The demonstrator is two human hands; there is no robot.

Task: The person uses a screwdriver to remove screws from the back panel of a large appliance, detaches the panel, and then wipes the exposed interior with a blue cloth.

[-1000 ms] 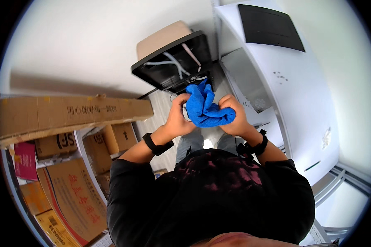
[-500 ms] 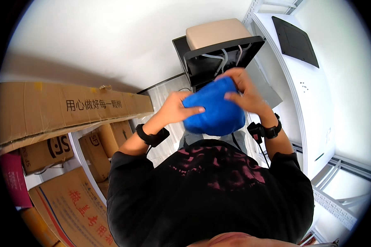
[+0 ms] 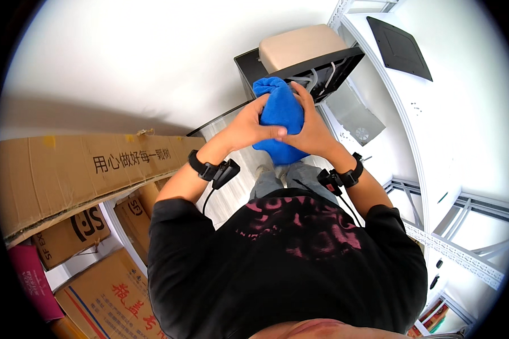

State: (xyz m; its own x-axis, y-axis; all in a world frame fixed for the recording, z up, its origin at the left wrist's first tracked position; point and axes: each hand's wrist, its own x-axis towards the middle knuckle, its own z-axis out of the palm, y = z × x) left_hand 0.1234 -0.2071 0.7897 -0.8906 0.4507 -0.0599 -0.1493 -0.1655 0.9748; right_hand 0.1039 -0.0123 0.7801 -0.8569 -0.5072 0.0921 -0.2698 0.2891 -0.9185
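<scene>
1. Far left, cardboard boxes (image 3: 68,175) are stacked on a shelf; I see printed flaps and a pink one low down, none of them touched.
2. My left hand (image 3: 246,127) is clenched on the left side of the blue cloth (image 3: 280,113), thumb lying across its front. A black wrist strap (image 3: 206,168) with a cable sits on that forearm.
3. The cloth is held up in front of my chest, between both hands, well above the floor. It looks bunched into a fat, upright bundle: the top is rounded off and a loose lower part hangs below the hands.
4. My right hand (image 3: 311,130) grasps the cloth's right side, fingers curled over the upper edge, touching the left thumb.
5. As I judge it, the cloth is gathered and mostly rolled or folded; the hanging lower end is not tucked in yet, and the bundle is not set down anywhere.
6. Behind the cloth stands a black cart (image 3: 322,59) with a beige pad on top; further right, a white wall with a dark panel (image 3: 398,48) and white racking (image 3: 464,248).
7. Hidden: the cloth's back side, most fingertips, and whether anything is wrapped inside. My feet are barely visible below the cloth. The fisheye rim cuts off the boxes and racking.
</scene>
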